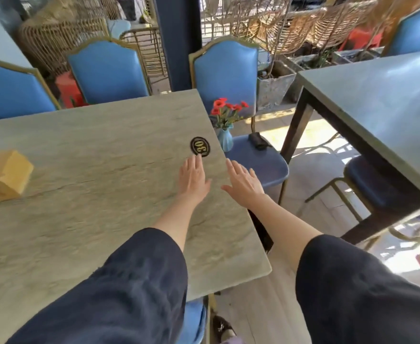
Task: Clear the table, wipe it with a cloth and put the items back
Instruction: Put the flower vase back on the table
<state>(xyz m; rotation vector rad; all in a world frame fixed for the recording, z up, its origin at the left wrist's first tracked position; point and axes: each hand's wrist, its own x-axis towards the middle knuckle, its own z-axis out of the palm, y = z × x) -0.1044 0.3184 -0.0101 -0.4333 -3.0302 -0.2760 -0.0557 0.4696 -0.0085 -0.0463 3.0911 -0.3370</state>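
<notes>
**Both hands out flat at the table's right edge**

We see the left hand (193, 177) spread open over the stone-look table (100, 175), fingertips just below the oval number plaque (200, 146), holding nothing. The right hand (243, 182), also open and empty, reaches past the table edge toward the blue chair seat (261, 167) at centre frame. On that seat stand a blue vase of red flowers (225, 125) and a dark folded item (258, 140). A yellow tissue box (5, 177) sits at the left edge.
</notes>
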